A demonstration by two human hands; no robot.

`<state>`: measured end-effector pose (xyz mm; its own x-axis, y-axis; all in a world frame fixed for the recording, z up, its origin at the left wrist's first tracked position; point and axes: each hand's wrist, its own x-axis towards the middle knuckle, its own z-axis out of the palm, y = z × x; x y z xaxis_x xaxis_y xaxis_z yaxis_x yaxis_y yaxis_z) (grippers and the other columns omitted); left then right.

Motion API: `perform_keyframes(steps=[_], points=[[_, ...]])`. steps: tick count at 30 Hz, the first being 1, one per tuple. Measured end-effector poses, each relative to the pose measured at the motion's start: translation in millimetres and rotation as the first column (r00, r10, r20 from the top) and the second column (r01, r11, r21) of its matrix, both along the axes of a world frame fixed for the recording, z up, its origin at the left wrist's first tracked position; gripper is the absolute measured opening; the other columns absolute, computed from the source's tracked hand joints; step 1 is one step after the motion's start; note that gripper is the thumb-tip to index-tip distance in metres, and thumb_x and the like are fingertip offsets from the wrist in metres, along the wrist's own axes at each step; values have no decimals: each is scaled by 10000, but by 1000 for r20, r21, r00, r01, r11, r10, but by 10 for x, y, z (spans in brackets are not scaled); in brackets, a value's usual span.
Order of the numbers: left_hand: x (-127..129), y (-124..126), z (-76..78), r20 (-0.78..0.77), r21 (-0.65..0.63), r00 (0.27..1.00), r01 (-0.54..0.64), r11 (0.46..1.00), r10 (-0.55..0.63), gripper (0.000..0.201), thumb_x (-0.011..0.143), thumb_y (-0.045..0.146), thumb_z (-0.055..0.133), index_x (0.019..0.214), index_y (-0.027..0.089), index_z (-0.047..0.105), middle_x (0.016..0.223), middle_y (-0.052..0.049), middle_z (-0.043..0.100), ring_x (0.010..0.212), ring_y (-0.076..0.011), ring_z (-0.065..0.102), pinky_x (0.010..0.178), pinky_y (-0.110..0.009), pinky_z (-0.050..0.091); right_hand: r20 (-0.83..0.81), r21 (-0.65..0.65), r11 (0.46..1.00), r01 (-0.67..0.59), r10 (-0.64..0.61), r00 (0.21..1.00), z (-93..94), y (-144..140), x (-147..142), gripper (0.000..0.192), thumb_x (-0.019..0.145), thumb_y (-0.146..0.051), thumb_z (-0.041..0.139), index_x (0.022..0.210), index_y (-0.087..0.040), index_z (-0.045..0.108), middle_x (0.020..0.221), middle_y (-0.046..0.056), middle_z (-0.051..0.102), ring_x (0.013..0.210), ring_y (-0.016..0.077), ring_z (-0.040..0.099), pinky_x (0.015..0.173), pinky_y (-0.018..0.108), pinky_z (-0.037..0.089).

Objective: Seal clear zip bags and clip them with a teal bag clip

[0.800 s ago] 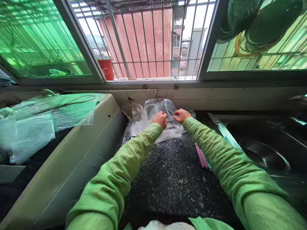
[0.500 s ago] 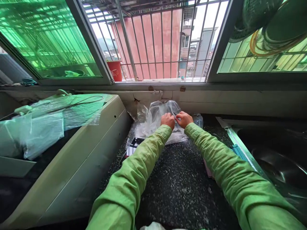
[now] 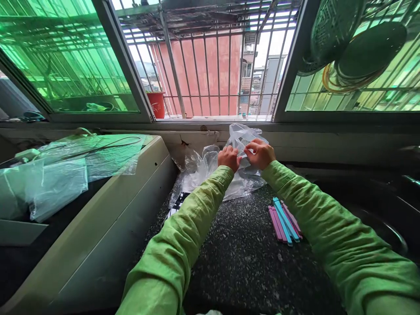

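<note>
A crumpled clear plastic bag is lifted off the dark speckled counter near the window wall. My left hand pinches its left side and my right hand pinches its right side, fingers closed on the film. Both arms wear green sleeves. More clear plastic lies heaped beneath and to the left of the hands. A small bundle of pink and blue sticks lies on the counter just inside my right forearm.
A cream appliance with plastic sheets on top stands at the left. A metal sink is at the right. A barred window runs along the back, with a red pot outside. Green baskets hang top right.
Both hands have raised the clear bag up off the counter toward the window sill. The view shifted, and the pink and blue sticks now show fully beside my right arm.
</note>
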<state>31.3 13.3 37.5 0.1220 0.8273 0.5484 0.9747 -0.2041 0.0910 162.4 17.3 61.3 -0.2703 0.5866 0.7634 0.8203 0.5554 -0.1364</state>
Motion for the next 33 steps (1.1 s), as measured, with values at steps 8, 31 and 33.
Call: perform_keyframes(steps=[8,31,33], points=[[-138,-377,150,133,295,979,112,949,-157,233,741,388,564,877,203,600,867,-65,556,845,-209,500,725,-324,369,-150,122,981,-149,166,975,433,-714,206,148,727,-293,560,669,-173,624,750,21,592,492,72,450,498,234,391],[-926,-1942,-669,74,493,928,283,823,-364,78,763,220,544,767,201,620,709,-23,582,697,-134,512,671,-261,423,-823,-266,791,-551,112,558,-418,-1893,322,247,645,-438,648,694,-201,600,713,13,567,651,123,503,595,277,432],[-957,-1961,-679,110,487,932,251,837,-344,64,747,199,559,771,189,617,720,-29,586,701,-138,514,678,-265,432,-834,-281,780,-559,89,544,-455,-1890,325,258,638,-447,650,694,-199,603,686,8,582,639,123,516,607,281,440]])
